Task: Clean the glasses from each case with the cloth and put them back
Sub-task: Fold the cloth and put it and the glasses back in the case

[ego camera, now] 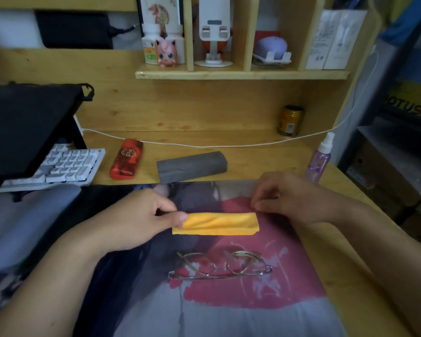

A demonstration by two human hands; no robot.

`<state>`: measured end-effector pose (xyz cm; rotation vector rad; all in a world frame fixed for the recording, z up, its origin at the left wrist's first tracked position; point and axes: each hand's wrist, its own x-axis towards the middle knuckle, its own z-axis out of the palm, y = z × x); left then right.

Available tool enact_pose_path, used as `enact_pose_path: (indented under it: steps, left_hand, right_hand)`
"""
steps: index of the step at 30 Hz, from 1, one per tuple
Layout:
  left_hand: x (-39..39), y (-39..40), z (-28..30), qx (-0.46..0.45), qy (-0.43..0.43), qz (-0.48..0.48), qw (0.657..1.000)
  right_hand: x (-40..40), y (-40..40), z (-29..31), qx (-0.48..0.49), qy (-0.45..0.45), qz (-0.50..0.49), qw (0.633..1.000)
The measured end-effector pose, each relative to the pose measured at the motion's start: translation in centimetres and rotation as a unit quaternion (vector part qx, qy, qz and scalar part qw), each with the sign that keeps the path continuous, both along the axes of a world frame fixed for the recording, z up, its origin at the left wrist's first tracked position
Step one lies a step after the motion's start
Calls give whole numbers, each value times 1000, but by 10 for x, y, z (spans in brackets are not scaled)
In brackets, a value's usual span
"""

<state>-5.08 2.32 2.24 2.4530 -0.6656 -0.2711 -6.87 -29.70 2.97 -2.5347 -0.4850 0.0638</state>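
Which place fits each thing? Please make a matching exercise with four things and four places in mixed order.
Things:
1. yellow cloth
2. glasses
3. red case
4. spray bottle

Places:
A. right edge of desk
B. beside the keyboard
C. pinched by the left hand
D. on the mat, nearest the camera

Pairs: 1-C, 2-D, 3-B, 4-A

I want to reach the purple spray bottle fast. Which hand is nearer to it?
Right. The right hand sits just left of and in front of the spray bottle; the left hand is far across the mat, pinching the yellow cloth.
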Motion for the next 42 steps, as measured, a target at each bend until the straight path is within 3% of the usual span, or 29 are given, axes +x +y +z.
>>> enact_pose_path:
  steps: [2,5,9,13,18,22,27,31,33,36,39,42]
  left_hand:
    - [6,1,1,-5,-56,79,995]
    - [18,-8,-7,-84,-124,201,968]
    - [25,-17,-31,-147,-119,284,940]
    - [29,-17,-34,-206,-111,328,915]
    - [32,-21,-31,-287,-33,218,932]
    - [36,-38,-33,-216,-2,148,965]
    - [44,-45,-28,-201,32,138,969]
    - [36,-45,-27,-158,1,147,977]
    - [36,-45,-28,-165,-1,145,976]
    - [36,-41,-30,-145,4,135,980]
    - [40,-37,-32,-116,10,117,986]
    - [41,-33,-33,-105,-7,104,989]
  right_hand:
    - [23,9,8,-6,-51,-29,998]
    - [72,44,7,-68,-117,1,991]
    - [130,85,-2,-176,-37,39,983]
    - [143,88,5,-175,-37,44,983]
    - [79,56,13,-31,-49,64,996]
    - [49,29,-13,-21,-42,27,999]
    - [49,20,-21,19,-45,8,999]
    - [59,22,-12,65,-63,-35,995]
    - [70,22,-14,125,-86,-103,983]
    - [81,19,-28,257,-108,-239,930]
    - [76,15,-31,177,-149,-265,936]
    - [47,16,-7,47,-226,-160,960]
